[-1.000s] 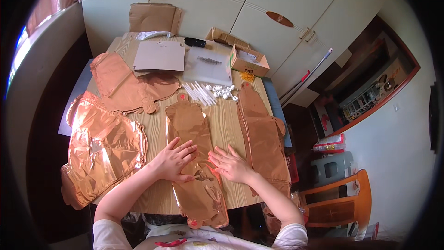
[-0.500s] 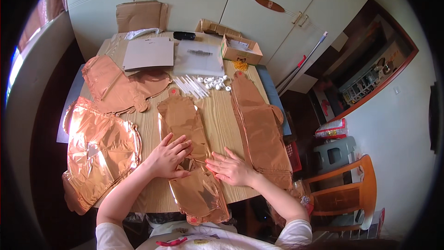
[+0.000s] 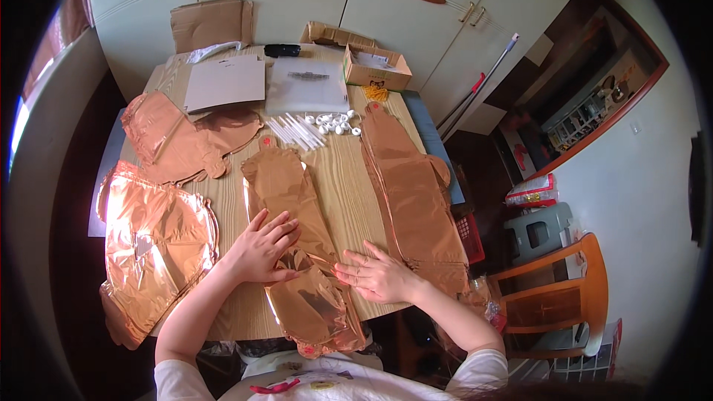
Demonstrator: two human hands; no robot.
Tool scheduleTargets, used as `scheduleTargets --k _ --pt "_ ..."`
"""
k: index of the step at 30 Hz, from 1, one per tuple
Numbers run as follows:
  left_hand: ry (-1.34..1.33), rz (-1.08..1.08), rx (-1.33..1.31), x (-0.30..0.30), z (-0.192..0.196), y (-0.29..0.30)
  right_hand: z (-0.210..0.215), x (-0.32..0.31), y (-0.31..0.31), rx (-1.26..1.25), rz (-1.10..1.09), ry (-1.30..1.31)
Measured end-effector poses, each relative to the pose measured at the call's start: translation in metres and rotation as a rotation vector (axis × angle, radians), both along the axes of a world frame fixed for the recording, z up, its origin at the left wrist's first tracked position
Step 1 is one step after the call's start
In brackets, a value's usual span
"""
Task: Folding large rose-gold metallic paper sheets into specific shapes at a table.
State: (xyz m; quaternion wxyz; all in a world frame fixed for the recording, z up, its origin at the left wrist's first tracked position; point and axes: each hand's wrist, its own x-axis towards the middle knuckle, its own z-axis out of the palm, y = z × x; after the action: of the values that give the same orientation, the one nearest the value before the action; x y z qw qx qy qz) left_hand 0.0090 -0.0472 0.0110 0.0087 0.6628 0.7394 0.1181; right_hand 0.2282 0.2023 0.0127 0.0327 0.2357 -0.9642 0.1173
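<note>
A flat, rose-gold foil balloon (image 3: pixel 286 178) lies lengthwise on the table in front of me, its near end folded and creased. My left hand (image 3: pixel 260 247) rests on the balloon's left side, fingers spread, nothing in its grasp. Beside the balloon's right edge, my right hand (image 3: pixel 379 275) lies palm down on the wood with its fingers apart and its fingertips close to the foil. Another shiny foil balloon (image 3: pixel 160 238) is spread out at the left. Farther back lie more flat balloons (image 3: pixel 167 134), and a long stack of folded ones (image 3: pixel 408 200) is on the right.
White plastic sticks (image 3: pixel 295 131) and small white cups (image 3: pixel 338 124) lie beyond the middle balloon. Behind them are a grey-white board (image 3: pixel 225 84), a clear plastic bag (image 3: pixel 308 93), yellow ties (image 3: pixel 376 93) and a small carton (image 3: pixel 377 70). A wooden chair (image 3: pixel 590 297) stands at the right.
My right hand has slid slightly right, off the foil's edge. The left hand stays on the balloon. The whole view has shifted a little.
</note>
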Motion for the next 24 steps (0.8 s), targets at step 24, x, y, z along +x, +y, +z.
scheduleTargets --k 24 --pt "0.155 -0.073 -0.024 0.060 0.019 0.053 -0.016 0.009 0.001 -0.087 -0.015 0.033"
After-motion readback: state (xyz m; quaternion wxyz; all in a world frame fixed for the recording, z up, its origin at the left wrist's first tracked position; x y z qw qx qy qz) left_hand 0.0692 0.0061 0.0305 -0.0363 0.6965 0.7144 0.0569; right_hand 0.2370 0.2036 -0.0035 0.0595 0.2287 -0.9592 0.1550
